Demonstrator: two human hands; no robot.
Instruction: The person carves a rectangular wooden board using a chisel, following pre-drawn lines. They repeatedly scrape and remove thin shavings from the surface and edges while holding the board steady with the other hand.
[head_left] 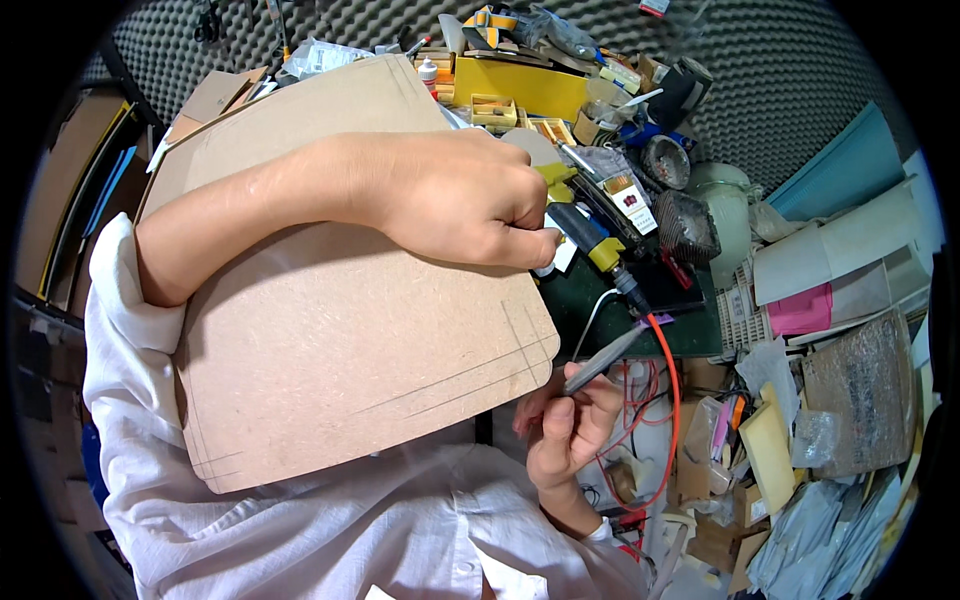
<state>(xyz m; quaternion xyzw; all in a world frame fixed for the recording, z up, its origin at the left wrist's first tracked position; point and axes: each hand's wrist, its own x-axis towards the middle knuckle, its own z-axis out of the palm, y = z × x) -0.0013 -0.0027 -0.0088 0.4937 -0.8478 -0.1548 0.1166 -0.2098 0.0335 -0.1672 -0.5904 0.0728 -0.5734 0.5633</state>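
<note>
A large tan fibreboard panel [330, 340] with rounded corners and pencil lines along its edges lies tilted in front of my body. My left forearm crosses over it, and my left hand [450, 200] is closed at its right edge; the fingertips are hidden. Just below the panel's near right corner, my right hand [575, 425] grips a grey tapered tool that looks like a file [605, 360], pinched between thumb and fingers. The file points up and to the right, apart from the panel's top face.
Beyond the panel stands a cluttered bench with a yellow box [525, 85], a white-capped bottle [428, 72] and a black-and-yellow power tool [590, 240] with a red cord [674, 385]. Cardboard and plastic-wrapped packages [860, 390] pile up at the right. Grey foam [780, 60] lines the wall.
</note>
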